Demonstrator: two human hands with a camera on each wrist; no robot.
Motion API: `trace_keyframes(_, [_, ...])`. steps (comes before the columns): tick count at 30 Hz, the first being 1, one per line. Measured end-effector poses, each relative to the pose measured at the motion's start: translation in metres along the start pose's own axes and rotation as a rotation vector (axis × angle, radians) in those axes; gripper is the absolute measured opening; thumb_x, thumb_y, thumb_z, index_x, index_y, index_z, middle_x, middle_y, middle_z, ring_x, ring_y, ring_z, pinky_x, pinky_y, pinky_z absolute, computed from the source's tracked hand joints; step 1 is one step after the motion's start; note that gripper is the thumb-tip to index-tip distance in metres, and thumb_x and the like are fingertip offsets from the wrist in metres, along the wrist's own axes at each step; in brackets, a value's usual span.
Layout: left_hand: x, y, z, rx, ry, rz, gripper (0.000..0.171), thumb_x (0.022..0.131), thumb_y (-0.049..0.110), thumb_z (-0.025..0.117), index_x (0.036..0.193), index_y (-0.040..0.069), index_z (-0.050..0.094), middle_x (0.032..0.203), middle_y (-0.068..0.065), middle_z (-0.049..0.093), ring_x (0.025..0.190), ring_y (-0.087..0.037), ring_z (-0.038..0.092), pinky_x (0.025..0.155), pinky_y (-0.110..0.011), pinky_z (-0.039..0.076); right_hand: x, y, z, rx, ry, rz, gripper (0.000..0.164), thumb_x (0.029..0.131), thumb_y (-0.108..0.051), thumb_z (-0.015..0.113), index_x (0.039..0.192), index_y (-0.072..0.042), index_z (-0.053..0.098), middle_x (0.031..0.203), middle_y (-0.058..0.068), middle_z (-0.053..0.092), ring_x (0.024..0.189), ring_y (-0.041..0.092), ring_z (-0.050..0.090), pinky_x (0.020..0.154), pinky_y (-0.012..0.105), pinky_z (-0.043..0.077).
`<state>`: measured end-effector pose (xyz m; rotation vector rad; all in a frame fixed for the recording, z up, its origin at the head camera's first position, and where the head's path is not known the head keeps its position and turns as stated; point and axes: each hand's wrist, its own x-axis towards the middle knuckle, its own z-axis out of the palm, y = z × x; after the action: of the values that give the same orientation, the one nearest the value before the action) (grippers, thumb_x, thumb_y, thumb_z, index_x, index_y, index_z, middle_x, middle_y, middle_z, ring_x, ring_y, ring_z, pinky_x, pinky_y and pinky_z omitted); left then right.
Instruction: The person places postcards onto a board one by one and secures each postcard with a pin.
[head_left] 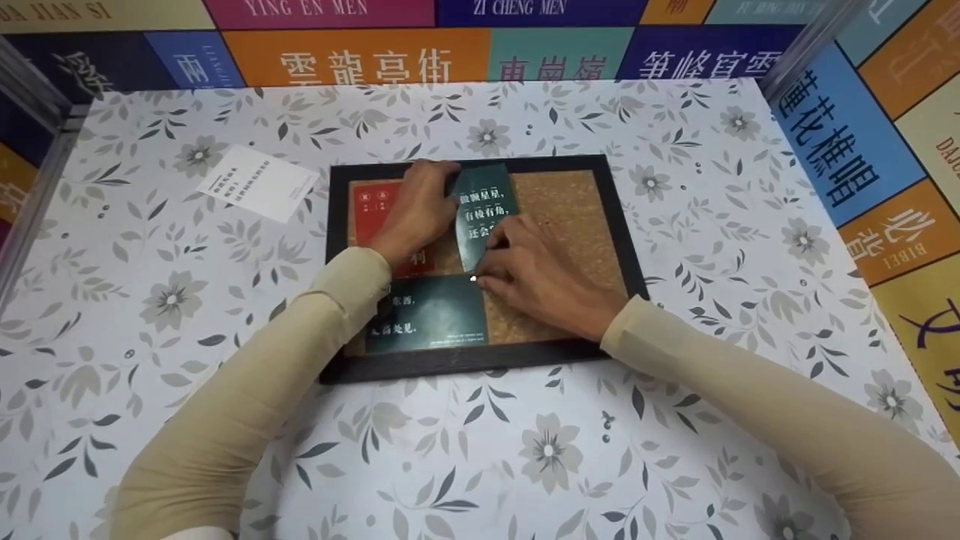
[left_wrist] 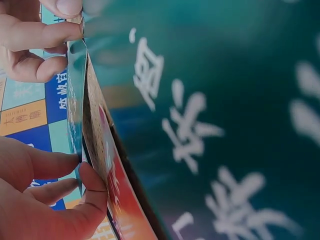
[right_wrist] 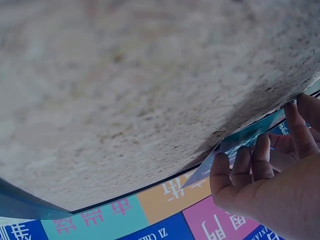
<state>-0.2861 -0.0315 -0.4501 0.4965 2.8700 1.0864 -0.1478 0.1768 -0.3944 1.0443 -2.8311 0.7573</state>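
Note:
On a black-framed cork board [head_left: 566, 225], my left hand [head_left: 426, 206] pinches the upper left edge of a dark green card [head_left: 480, 199] printed with white characters. The card stands slightly raised from the cork in the left wrist view. My right hand [head_left: 544, 274] is at the same card's lower end, thumb and fingertips on a small shiny thumbtack [head_left: 473, 278]. Under my left wrist lies a red card [head_left: 371, 214], partly hidden by the hand. A second green card [head_left: 435, 315] lies on the board's lower left, just below the thumbtack.
The board lies on a table [head_left: 225, 420] with a flower-patterned cover. A white card [head_left: 259, 182] with black print rests left of the board. Colourful panels [head_left: 360, 56] with large characters stand behind the table and along its right side.

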Motion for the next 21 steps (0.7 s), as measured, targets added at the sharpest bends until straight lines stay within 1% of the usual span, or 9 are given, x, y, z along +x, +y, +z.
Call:
trace_keyframes(5, [0.0, 0.003, 0.001, 0.016, 0.009, 0.027, 0.05, 0.096, 0.0, 0.069, 0.146, -0.003, 0.067, 0.141, -0.019, 0.068, 0.135, -0.033, 0.058, 0.122, -0.045, 0.042, 0.001, 0.0, 0.001, -0.002, -0.004, 0.007, 0.011, 0.101, -0.019, 0.083, 0.106, -0.011, 0.088, 0.122, 0.012, 0.062, 0.119, 0.032, 0.051, 0.104, 0.047, 0.046])
trace_keyframes(9, [0.0, 0.005, 0.002, 0.04, -0.012, 0.018, 0.052, 0.096, 0.0, 0.068, 0.147, -0.003, 0.066, 0.141, -0.02, 0.068, 0.134, -0.033, 0.058, 0.121, -0.044, 0.043, 0.001, 0.0, 0.0, 0.013, -0.013, 0.015, 0.011, 0.101, -0.018, 0.082, 0.108, -0.01, 0.088, 0.123, 0.011, 0.061, 0.12, 0.031, 0.051, 0.105, 0.047, 0.045])
trace_keyframes(11, [0.0, 0.007, 0.001, 0.05, -0.027, 0.001, 0.054, 0.096, 0.0, 0.068, 0.149, -0.003, 0.064, 0.142, -0.019, 0.066, 0.134, -0.032, 0.057, 0.12, -0.043, 0.044, 0.001, -0.001, 0.0, 0.017, -0.02, 0.02, 0.012, 0.102, -0.018, 0.082, 0.109, -0.01, 0.088, 0.124, 0.011, 0.061, 0.12, 0.03, 0.05, 0.105, 0.046, 0.045])
trace_keyframes(16, [-0.002, 0.013, 0.001, 0.062, -0.05, -0.025, 0.054, 0.097, 0.001, 0.068, 0.151, -0.001, 0.063, 0.138, -0.02, 0.064, 0.127, -0.03, 0.057, 0.114, -0.043, 0.049, 0.0, -0.001, 0.0, 0.013, -0.032, 0.032, 0.014, 0.102, -0.019, 0.081, 0.111, -0.011, 0.088, 0.126, 0.01, 0.061, 0.121, 0.029, 0.049, 0.105, 0.045, 0.045])
trace_keyframes(21, [-0.005, 0.017, 0.002, 0.088, -0.05, -0.01, 0.053, 0.098, 0.0, 0.067, 0.15, -0.003, 0.063, 0.135, -0.023, 0.062, 0.123, -0.034, 0.06, 0.112, -0.046, 0.052, 0.0, -0.001, 0.0, 0.019, -0.027, 0.031, 0.014, 0.102, -0.018, 0.081, 0.111, -0.01, 0.087, 0.127, 0.01, 0.061, 0.122, 0.029, 0.05, 0.106, 0.045, 0.046])
